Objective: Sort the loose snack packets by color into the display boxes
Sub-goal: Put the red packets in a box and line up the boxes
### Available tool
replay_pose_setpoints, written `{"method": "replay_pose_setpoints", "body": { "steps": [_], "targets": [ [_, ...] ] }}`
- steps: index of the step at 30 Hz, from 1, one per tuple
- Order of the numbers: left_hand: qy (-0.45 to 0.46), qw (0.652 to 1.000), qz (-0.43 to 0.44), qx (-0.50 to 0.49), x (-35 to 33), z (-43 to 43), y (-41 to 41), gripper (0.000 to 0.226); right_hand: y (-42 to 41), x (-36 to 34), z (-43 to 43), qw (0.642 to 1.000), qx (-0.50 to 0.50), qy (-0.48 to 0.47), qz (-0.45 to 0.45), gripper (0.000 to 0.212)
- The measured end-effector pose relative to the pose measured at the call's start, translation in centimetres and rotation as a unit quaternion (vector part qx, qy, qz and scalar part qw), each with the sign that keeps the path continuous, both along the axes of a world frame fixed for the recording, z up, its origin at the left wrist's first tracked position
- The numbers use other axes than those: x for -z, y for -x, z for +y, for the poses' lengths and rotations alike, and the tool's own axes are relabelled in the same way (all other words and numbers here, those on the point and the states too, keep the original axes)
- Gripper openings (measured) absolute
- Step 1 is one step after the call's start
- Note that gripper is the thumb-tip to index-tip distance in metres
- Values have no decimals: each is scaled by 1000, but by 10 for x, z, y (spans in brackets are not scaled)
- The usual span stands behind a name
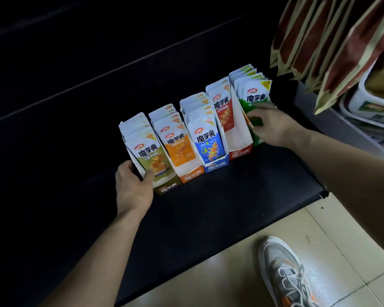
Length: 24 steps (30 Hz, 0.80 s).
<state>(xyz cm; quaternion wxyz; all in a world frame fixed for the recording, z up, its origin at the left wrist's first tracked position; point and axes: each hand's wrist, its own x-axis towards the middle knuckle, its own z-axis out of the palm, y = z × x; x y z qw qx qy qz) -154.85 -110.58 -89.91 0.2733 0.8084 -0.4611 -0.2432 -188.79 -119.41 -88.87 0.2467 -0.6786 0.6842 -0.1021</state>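
The left grip grasps the olive box at the lower left end of the row, with the thumb on its front and the fingers round its outer wall. The right grip lies over the green packets in the green box at the upper right end. Motion blur hides whether it is clenched on them.

Between these two boxes stand the orange box, the blue box and the red box, all side by side on the black surface. Each holds upright packets of its own colour. The red packets fill only the rear of their box.

A grey shoe rests on the tiled floor at the lower right.
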Motion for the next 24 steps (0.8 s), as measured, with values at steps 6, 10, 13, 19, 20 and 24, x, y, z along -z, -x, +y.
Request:
{"method": "replay_pose_setpoints", "body": {
  "steps": [6,10,13,19,20,24],
  "targets": [
    [-14,999,49,-6,1,-2,15,50,-12,1,19,996,42,32,68,77],
    [-18,999,29,-6,1,-3,15,50,-12,-4,-2,997,63,1,46,81],
    [-19,1000,15,10,4,-4,15,49,-4,-3,-20,998,12,-46,48,80],
    [-22,999,22,43,8,-4,14,54,-8,3,-17,996,-1,-52,68,81],
    [-25,998,26,51,8,-4,13,55,-10,5,-13,996,3,-44,74,80],
    [-56,995,17,81,2,-2,6,62,-15,2,2,995,14,-35,88,79]
  ]
}}
